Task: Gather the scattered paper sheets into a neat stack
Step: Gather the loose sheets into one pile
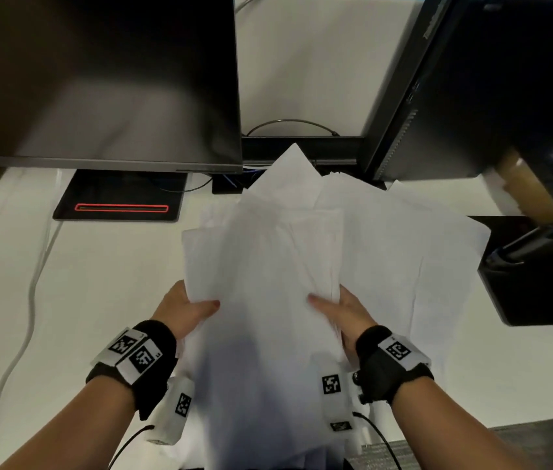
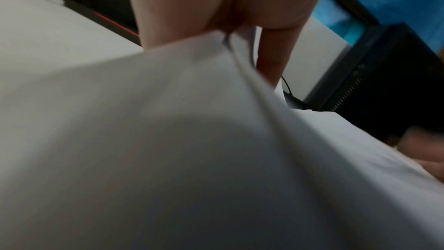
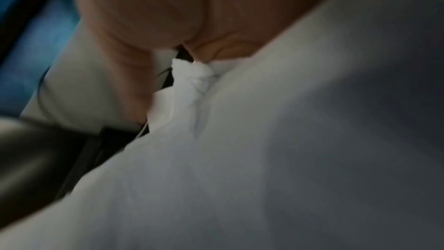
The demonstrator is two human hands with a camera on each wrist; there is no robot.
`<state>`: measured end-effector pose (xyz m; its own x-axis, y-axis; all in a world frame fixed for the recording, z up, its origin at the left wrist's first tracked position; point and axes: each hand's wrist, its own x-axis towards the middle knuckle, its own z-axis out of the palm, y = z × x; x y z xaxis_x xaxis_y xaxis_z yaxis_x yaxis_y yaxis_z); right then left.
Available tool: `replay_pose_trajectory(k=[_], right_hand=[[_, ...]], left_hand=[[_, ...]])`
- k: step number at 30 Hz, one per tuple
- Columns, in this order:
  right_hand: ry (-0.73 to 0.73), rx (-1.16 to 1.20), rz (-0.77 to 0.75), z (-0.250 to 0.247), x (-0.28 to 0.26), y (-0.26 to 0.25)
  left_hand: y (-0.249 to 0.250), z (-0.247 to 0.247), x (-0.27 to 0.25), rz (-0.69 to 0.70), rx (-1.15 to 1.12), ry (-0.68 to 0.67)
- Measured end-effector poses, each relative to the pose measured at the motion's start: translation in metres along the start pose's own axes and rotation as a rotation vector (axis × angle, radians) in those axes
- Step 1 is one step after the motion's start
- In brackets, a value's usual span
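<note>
A loose bundle of white paper sheets [image 1: 261, 266] is held up over the white desk, its corners fanned out unevenly toward the monitors. My left hand [image 1: 187, 308] grips the bundle's left edge, thumb on top and fingers hidden beneath. My right hand [image 1: 339, 312] grips the right side the same way. More white sheets [image 1: 414, 252] lie spread to the right, partly under the bundle. In the left wrist view the paper [image 2: 192, 140] fills the frame below my fingers [image 2: 173, 16]. The right wrist view shows crumpled sheet edges [image 3: 192, 79] pinched under my hand [image 3: 153, 12].
A dark monitor [image 1: 98, 79] stands at the back left on a black base with a red outline [image 1: 120, 206]. A black computer tower [image 1: 492, 83] stands at the back right. A black device [image 1: 539, 269] sits at the right edge. A white cable [image 1: 31, 300] runs along the left.
</note>
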<state>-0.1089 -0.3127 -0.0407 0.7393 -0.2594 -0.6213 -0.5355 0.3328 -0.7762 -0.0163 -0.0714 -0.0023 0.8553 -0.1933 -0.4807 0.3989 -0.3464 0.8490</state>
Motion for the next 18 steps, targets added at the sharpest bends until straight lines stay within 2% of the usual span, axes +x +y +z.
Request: replay_pose_trajectory(k=[2, 3, 6, 9, 11, 13, 16, 18], right_hand=[[0.065, -0.105, -0.082, 0.001, -0.002, 0.004], [0.053, -0.049, -0.097, -0.002, -0.004, 0.004], [-0.139, 0.249, -0.127, -0.014, -0.009, -0.004], [-0.215, 0.307, -0.098, -0.017, -0.013, -0.01], [-0.168, 0.253, -0.072, -0.014, -0.014, -0.013], [-0.096, 0.193, -0.056, -0.011, -0.016, -0.016], [-0.031, 0.069, -0.045, -0.012, -0.016, -0.021], [0.105, -0.057, -0.07, -0.018, -0.016, -0.024]], left_hand=[[-0.003, -0.001, 0.002, 0.02, 0.016, 0.011], [-0.002, -0.003, 0.002, 0.023, -0.013, 0.013], [-0.003, -0.011, 0.006, 0.043, -0.203, 0.006], [-0.002, -0.017, 0.008, 0.005, -0.365, -0.101], [0.001, -0.016, 0.005, -0.048, -0.341, -0.261], [0.003, -0.013, 0.002, -0.093, -0.305, -0.361], [-0.003, -0.011, 0.007, -0.117, -0.242, -0.34], [-0.005, -0.011, 0.008, -0.122, -0.238, -0.271]])
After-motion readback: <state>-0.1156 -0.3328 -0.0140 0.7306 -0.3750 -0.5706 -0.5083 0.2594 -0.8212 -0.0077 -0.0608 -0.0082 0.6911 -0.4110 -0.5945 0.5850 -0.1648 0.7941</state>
